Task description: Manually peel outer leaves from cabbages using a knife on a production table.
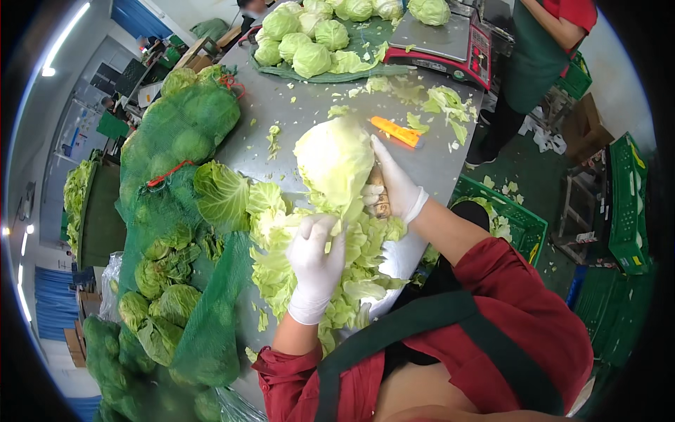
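Note:
A pale, trimmed cabbage head (335, 155) is raised over the metal table. My right hand (393, 182), in a white glove, grips a worn wooden handle (379, 198). Its thumb lies along the cabbage's right side; whatever the handle carries is hidden. Lower down, my gloved left hand (316, 258) pinches a leaf at the near side of the head. Loose cabbage leaves (277, 264) lie heaped beneath and around both hands. An orange utility knife (395, 131) rests on the table beyond my right hand.
Green mesh sacks of cabbages (179, 126) line the left side. Trimmed cabbages (311, 58) sit at the far end beside a red scale (435, 39). A green crate (527, 227) with leaves stands on the floor at right. Another person (538, 63) stands past the table's right edge.

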`<state>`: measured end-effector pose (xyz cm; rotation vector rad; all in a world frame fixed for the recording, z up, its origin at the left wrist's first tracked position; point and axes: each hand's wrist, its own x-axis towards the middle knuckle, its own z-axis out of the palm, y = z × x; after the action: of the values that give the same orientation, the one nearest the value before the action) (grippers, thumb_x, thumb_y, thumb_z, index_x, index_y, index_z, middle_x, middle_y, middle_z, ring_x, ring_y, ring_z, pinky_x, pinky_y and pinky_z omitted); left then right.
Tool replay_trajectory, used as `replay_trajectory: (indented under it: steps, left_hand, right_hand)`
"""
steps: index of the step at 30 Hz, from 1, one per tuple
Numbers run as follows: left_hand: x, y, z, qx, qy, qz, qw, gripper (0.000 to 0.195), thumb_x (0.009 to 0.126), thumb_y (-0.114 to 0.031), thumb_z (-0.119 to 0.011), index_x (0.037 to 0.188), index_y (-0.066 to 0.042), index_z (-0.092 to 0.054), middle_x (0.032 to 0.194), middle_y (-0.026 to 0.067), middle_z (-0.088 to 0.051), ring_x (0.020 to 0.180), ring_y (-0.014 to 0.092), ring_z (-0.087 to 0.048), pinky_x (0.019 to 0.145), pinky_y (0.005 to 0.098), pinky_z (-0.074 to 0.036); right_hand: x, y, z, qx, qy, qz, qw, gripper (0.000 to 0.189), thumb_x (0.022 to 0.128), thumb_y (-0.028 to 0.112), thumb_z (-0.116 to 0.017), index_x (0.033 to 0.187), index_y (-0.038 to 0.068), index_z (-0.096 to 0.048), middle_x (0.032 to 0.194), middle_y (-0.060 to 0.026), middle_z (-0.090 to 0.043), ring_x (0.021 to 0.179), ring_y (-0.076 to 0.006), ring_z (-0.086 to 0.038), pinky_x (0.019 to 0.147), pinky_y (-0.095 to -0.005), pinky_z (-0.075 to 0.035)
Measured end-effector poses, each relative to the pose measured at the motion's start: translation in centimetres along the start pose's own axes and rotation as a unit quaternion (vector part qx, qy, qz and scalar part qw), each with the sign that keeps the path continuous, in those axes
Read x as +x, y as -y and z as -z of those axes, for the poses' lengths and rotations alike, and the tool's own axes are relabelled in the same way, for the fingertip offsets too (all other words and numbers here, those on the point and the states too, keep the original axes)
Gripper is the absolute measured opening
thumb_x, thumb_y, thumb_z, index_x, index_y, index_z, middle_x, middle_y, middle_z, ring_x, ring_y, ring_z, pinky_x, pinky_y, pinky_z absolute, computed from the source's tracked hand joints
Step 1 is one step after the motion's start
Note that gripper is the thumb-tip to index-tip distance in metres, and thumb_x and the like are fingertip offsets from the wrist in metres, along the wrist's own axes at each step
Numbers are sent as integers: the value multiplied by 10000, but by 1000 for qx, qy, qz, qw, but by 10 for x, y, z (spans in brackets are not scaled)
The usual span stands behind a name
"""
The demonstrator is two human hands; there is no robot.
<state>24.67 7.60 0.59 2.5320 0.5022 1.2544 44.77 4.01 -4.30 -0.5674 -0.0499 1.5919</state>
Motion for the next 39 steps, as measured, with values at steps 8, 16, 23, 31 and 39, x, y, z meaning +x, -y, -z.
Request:
replay_trajectory:
  steps: [8, 16, 23, 31, 39]
  left_hand:
    - [-7, 43, 45, 70, -42, 206, 975, 234, 809, -8, -765, 998, -34, -631, 960, 87, -634, 814, 231, -595, 745, 345, -498]
    - [29, -13, 6, 65, 39, 37, 996, 633, 715, -151, -862, 1282, -83, -590, 1327, 169, -509, 1249, 356, -486, 1063, 462, -403]
    - [23, -1, -18, 55, 10, -120, 991, 308, 742, -1, -793, 1018, -120, -721, 1009, 72, -658, 869, 268, -641, 747, 353, -532]
    - [29, 36, 33, 70, -65, 134, 986, 289, 797, -48, -787, 1061, -42, -670, 1053, 82, -651, 934, 194, -635, 860, 323, -525]
    - [15, 25, -10, -4, 95, 91, 991, 337, 838, -212, -784, 1059, -31, -605, 991, 169, -633, 904, 359, -613, 806, 412, -499]
  right_hand:
    - [-11, -9, 13, 42, 46, 10, 998, 671, 979, 692, -397, 1319, 140, -570, 902, -24, -694, 380, 0, -377, 352, -169, -303]
    - [-12, -13, 14, 0, 57, -4, 998, 685, 973, 714, -371, 1287, 143, -581, 871, -36, -670, 405, -30, -326, 360, -182, -278]
    - [-7, -19, 18, -32, 33, 10, 999, 665, 978, 718, -337, 1254, 168, -589, 826, -8, -659, 413, -51, -310, 371, -191, -270]
    - [-10, -9, 37, 78, 92, -21, 993, 664, 921, 761, -432, 1178, 177, -614, 823, 11, -645, 425, -41, -311, 385, -182, -274]
    - [-9, -16, 34, 38, 94, 3, 995, 671, 917, 768, -436, 1168, 173, -617, 804, 25, -631, 408, -33, -325, 382, -176, -285]
